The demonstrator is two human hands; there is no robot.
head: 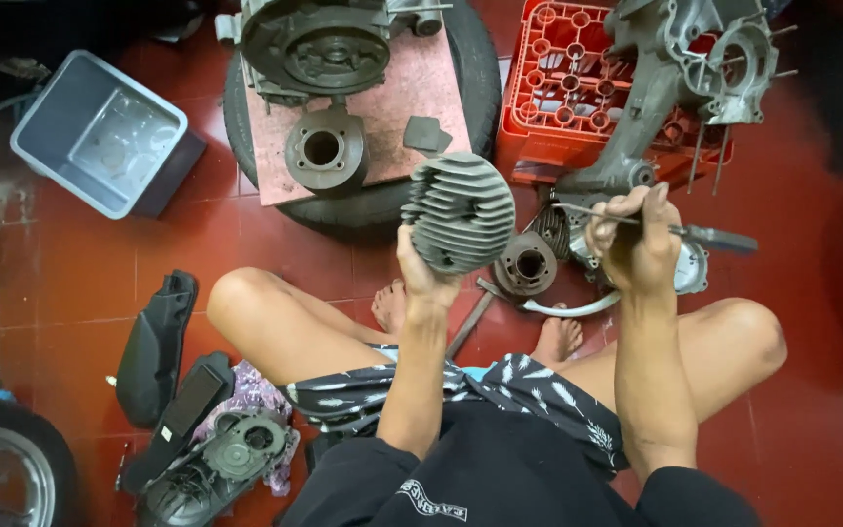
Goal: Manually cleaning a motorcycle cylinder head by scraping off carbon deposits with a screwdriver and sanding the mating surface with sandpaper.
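on red tile floor, engine parts

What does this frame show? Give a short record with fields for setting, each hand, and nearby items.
Setting: person seated cross-legged on a red tiled floor
Left hand: holds up a finned metal cylinder
Right hand: grips a screwdriver, tip pointing toward the cylinder
Ahead: tyre with a board and engine parts on it; red crate
Left side: grey plastic tub
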